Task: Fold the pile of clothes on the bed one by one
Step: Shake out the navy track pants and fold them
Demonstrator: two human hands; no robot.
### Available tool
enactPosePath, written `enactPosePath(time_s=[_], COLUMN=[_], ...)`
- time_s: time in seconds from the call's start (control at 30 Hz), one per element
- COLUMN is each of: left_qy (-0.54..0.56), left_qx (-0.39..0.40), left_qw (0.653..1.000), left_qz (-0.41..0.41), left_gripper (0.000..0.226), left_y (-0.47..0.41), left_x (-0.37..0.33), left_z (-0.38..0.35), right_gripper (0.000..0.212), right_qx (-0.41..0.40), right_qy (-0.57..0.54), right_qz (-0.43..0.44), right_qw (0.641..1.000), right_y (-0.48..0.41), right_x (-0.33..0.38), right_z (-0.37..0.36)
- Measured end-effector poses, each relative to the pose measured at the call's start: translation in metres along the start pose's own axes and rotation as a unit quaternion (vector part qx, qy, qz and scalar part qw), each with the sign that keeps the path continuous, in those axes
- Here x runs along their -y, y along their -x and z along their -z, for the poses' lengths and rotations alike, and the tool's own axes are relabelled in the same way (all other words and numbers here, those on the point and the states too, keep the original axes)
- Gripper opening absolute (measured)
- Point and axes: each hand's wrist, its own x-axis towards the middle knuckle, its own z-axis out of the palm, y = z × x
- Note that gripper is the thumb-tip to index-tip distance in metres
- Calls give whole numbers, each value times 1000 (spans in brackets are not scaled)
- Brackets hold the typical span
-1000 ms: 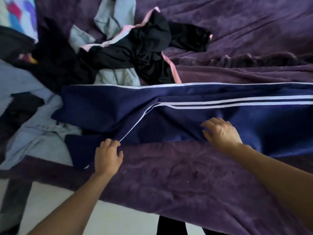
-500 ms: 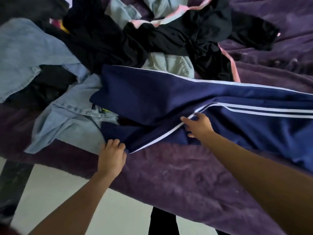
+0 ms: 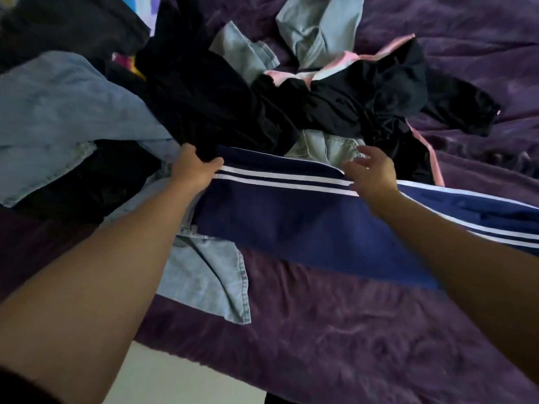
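Both hands have moved from the near hem to the far side, folding the navy track pants (image 3: 291, 225) lengthwise. White stripes now run along the far edge. The left hand (image 3: 194, 169) grips the waist-end corner, and the right hand (image 3: 372, 177) hovers at the stripe with its fingers spread and released. The pants lie along the bed's near edge on the purple blanket (image 3: 335, 330), with the pile of black and denim clothes (image 3: 204, 97) behind them and pale floor (image 3: 180, 380) below.

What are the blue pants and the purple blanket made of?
The pants look like smooth synthetic knit, tracksuit style: a faint sheen, with white stripes along the side. The blanket is probably plush fleece: fuzzy, mottled nap with brush marks.
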Motion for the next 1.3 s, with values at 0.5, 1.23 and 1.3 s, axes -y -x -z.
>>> enactPosePath(time_s=[0.5,1.23,1.3], left_qy=[7,-136,-172], left_qx=[-24,75,-15], left_qw=[993,975,975], left_qz=[-117,-158,-143], left_gripper=[15,36,39], left_y=[46,208,205], left_x=[-27,-141,-125], left_z=[-25,-241,-224], right_gripper=[69,56,56], right_qx=[135,-6,3], right_qy=[523,320,330], right_qz=[217,32,45], right_qw=[813,947,943], right_y=[32,58,58], right_x=[-110,-239,-244], right_z=[-28,241,252])
